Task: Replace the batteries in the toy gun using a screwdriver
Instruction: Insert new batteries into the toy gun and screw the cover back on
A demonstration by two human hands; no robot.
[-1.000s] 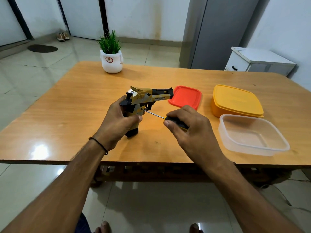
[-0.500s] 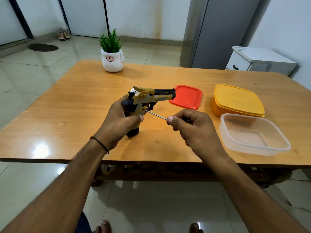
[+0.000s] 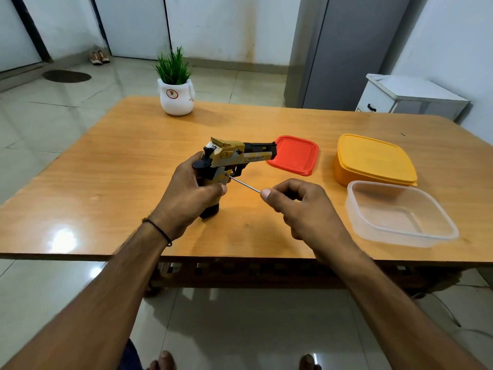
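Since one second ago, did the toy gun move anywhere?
No. The toy gun stays put in the left hand. Its muzzle still lines up with the left edge of the red lid, just as before.

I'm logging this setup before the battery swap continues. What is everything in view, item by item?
table: 1, orange-brown wood, centre
toy gun: 1, yellow and black, upright at table centre, barrel pointing right
screwdriver: 1, thin metal shaft, tip at the gun's grip
lid: 1, red, flat, right of the gun
lidded box: 1, yellow, table's right
open box: 1, clear, in front of the yellow one
potted plant: 1, green in white pot, table's far edge
cabinet: 1, white, back right
shoes: 1 pair, floor, back left
left hand: 1, grips the gun
right hand: 1, fingers pinch the screwdriver
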